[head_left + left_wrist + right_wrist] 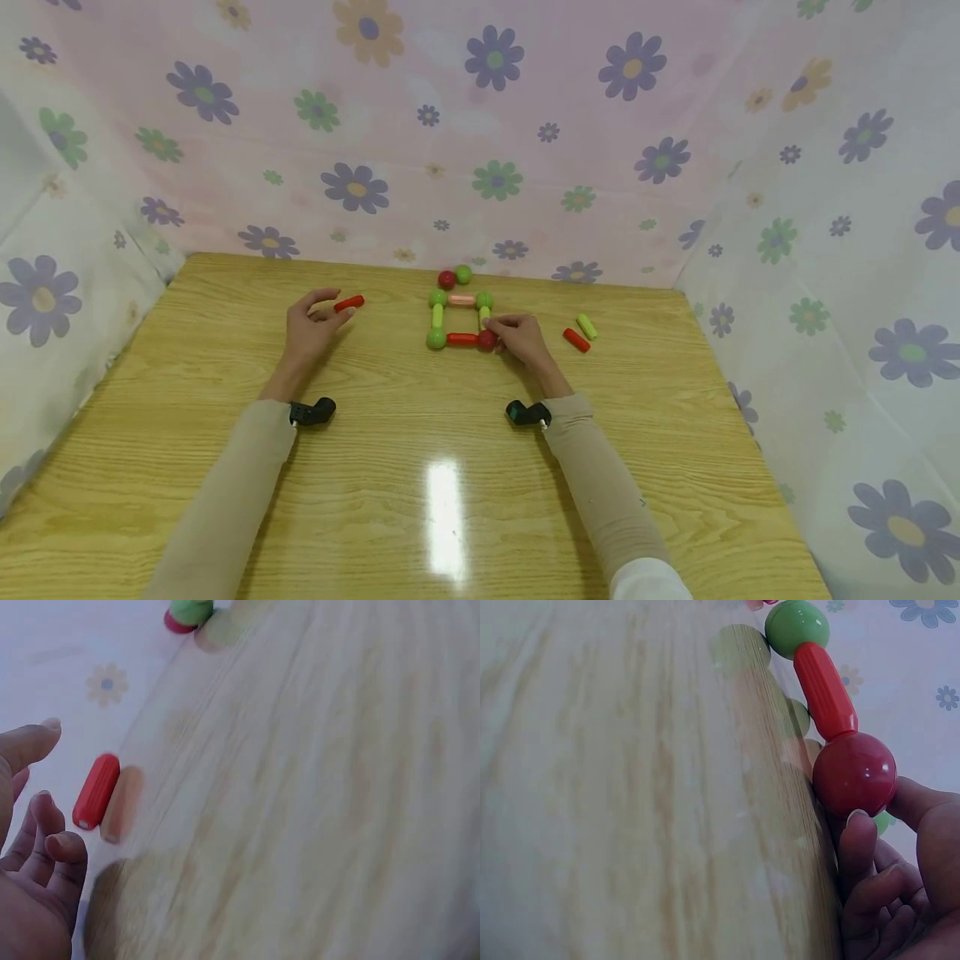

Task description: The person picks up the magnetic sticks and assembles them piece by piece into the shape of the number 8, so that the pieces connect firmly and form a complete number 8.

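"One square of balls and rods (pixel 462 339), glossy plastic by the look, at the centre of the wood-grain tabletop (pixel 360 500), toward the far side. Grips?"

"Left grip (pixel 311 321): finger and thumb apart, beside a grooved red plastic rod (pixel 350 303) lying left of the square. Cannot tell whether a fingertip touches it. Right grip (pixel 525 337): thumb and fingertip pinching the shiny dark-red ball (pixel 487 339) at the square's near-right corner."

"Handling?"

"Judged by eye: light, stiff, hardly fragile. Rods best taken mid-length, where grooves give purchase. Balls look slick, apt to roll; hold across the widest part. Joints may be magnetic, since a pale spot shows on the loose rod's end. A sideways knock could skew the square."

"Hard to make out?"

"Right fingers cover part of the yellow-green plastic rod (pixel 484 313) on the square's right side, and its near joint. Left wrist view crops the left grip and runs soft. Right wrist view hides most of the square's far side."
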`<action>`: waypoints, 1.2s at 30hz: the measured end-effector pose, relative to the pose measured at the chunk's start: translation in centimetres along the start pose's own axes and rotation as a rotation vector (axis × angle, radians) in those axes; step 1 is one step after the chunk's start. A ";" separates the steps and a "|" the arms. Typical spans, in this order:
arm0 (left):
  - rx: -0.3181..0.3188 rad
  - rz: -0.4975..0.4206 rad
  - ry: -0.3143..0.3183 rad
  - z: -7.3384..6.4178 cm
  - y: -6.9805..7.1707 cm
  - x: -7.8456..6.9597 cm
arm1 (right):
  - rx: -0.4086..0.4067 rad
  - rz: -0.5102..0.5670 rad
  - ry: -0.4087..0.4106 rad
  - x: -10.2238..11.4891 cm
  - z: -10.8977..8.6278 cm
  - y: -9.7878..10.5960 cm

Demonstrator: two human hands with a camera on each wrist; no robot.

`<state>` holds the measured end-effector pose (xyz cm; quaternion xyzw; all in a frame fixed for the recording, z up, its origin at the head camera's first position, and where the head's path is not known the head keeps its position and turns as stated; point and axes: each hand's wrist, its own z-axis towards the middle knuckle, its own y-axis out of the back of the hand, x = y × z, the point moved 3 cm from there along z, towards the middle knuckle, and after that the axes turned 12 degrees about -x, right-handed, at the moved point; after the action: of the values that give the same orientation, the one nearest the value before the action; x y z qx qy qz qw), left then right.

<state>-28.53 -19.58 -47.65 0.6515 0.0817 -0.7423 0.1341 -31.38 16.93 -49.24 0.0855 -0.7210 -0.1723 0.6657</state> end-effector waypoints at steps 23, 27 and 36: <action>0.051 0.329 -0.001 3.2 0.0 1.6 | -0.013 0.019 0.027 -0.1 0.1 -0.2; 0.037 0.340 -0.005 3.2 0.0 1.9 | -0.015 0.012 0.035 -0.2 0.1 -0.3; 0.116 0.280 0.034 3.0 0.3 1.7 | -0.017 0.048 -0.007 0.0 -0.1 -0.2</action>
<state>-31.52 -20.90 -48.90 0.6757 -0.0505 -0.7086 0.1969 -31.32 16.70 -49.30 0.0621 -0.7237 -0.1628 0.6678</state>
